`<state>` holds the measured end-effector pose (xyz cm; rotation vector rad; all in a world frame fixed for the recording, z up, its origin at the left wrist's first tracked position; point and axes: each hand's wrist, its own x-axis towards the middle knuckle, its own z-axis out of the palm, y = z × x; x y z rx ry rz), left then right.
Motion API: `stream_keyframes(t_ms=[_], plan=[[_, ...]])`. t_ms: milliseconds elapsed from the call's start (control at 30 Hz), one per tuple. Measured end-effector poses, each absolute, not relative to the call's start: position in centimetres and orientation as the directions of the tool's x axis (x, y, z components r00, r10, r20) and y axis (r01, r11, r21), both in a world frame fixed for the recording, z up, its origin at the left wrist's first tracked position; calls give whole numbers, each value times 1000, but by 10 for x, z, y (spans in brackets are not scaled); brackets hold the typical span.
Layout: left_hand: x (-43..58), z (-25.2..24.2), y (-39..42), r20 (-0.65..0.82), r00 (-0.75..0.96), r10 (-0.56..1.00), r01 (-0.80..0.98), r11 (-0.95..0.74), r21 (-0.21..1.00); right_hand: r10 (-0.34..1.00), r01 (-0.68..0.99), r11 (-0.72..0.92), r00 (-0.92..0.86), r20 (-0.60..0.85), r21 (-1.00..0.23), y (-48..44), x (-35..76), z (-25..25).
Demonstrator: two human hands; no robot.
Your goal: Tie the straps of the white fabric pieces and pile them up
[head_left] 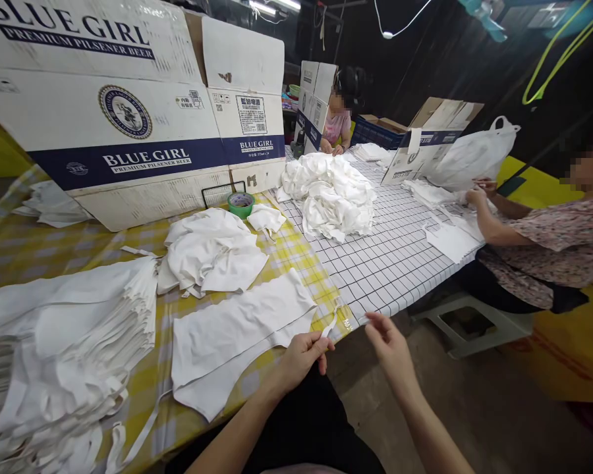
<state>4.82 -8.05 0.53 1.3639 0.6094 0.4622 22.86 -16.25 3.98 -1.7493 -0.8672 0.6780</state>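
My left hand (304, 355) is closed at the table edge, with a narrow white fabric strap (332, 322) pinched between thumb and forefinger. The strap's free end sticks up past the fingers. Just beyond this hand, a white fabric piece (242, 322) lies flat on the yellow checked cloth, folded in two layers. To the right, my right hand (388, 349) is raised off the table edge, its fingers loosely bent and apart. Nothing shows in it. A thick stack of white fabric pieces (89, 316) with dangling straps lies at the left.
A crumpled white fabric pile (210, 253) and a green tape roll (241, 205) lie ahead. Behind them stands a large beer carton (168, 118). A bigger white heap (329, 194) rests on the grid-patterned cloth (390, 263). Two other people sit working, one at right (563, 243).
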Motion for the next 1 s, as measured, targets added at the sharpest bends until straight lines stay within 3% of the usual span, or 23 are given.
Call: stream_keyframes(t_ms=[67,167,333,467,700,1000], plan=[[46,7,-81,-133,772,621,61,135,989,895,532,-132,426,130,-836,-162,215,29],[43,12,-81,-147,795,589,77,142,987,939,805,24,185,290,-593,-150,197,12],[39,19,-83,-170,802,572,104,145,984,935,963,51,47,350,-265,-124,204,3],[37,20,-84,-176,806,565,123,131,984,920,991,12,42,389,-136,-114,233,9],[37,17,-85,-143,820,554,123,74,990,898,988,8,62,436,-156,-113,265,10],[37,12,-88,-85,848,524,179,-131,975,832,865,82,214,512,-495,-111,268,12]])
